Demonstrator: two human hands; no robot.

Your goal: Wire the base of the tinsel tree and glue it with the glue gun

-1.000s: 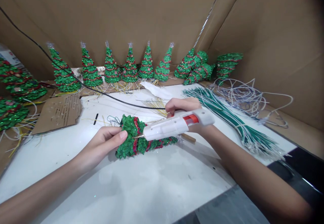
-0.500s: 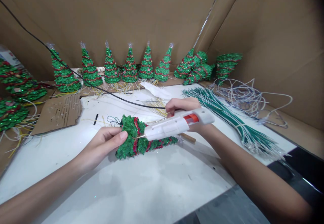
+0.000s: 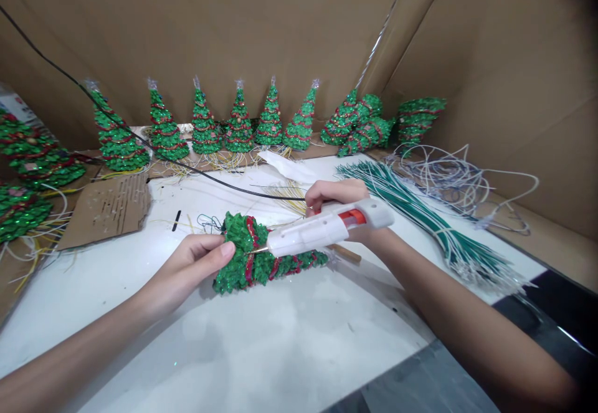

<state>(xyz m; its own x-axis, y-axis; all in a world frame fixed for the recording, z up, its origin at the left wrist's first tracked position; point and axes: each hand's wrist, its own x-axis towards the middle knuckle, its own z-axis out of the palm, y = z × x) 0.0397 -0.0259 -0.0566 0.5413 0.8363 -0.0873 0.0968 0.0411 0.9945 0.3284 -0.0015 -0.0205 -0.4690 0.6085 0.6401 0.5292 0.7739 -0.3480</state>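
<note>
While glue is being applied, the scene reads as follows.

Left hand: the left hand (image 3: 194, 265) pinches the wide base end of a small green tree (image 3: 261, 256), thumb on top, fingers closed around it.
Right hand: the right hand (image 3: 339, 204) is wrapped tight around a white glue gun (image 3: 327, 229), its nozzle tip touching the tree near a red garland band.
Tree position: it lies on its side, its lower edge against the white table (image 3: 261, 338), between the two hands, tip pointing to the person's right.
Cord: a black cord (image 3: 140, 142) runs from the gun across the table and up to the left.
Nearby: a row of finished trees (image 3: 238, 123) stands upright at the back against the cardboard wall (image 3: 233, 20); a bundle of green wires (image 3: 420, 220) lies well to the right.
Risk, burn: the left thumb sits just beside the nozzle, so hot glue could likely reach the skin.
Risk, mess: too much glue may string onto the foliage or drip onto the table.
Risk, snag: the cord could drag a standing tree over if the gun swings wide.
</note>
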